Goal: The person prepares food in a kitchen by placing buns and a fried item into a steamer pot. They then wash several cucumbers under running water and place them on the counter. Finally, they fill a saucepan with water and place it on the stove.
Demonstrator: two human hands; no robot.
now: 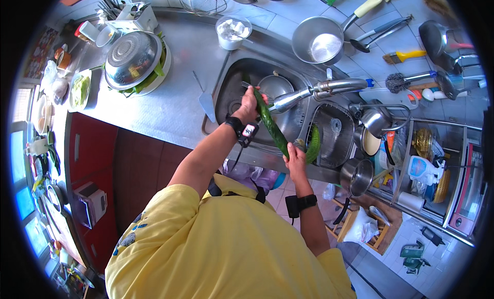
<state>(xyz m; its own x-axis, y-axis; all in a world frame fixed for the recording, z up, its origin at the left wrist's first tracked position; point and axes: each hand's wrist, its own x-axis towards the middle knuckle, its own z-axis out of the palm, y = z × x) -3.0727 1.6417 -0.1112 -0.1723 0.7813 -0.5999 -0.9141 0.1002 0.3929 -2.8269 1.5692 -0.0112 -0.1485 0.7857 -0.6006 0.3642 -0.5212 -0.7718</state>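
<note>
A long dark green cucumber [273, 125] slants across the front of the sink, held at both ends. My left hand [250, 106] grips its far end over the large basin [225, 80]. Around the near end my right hand [295, 160] is closed, close to the sink's front edge. The metal faucet [293, 99] reaches toward the cucumber's middle from the right. A small metal piece [244, 84] shows by my left fingertips; I cannot tell what it is. Beside my right hand a curved green vegetable [315, 145] lies at the smaller basin. A round metal bowl [276, 86] rests in the large basin.
On the counter left of the sink lies a cake server [207, 104]. Farther left, a metal bowl [133, 59] is upturned over green leaves. A plastic tub [233, 32] of white stuff stands behind the sink. A saucepan [320, 40] hangs above; another pot [357, 177] is at the right.
</note>
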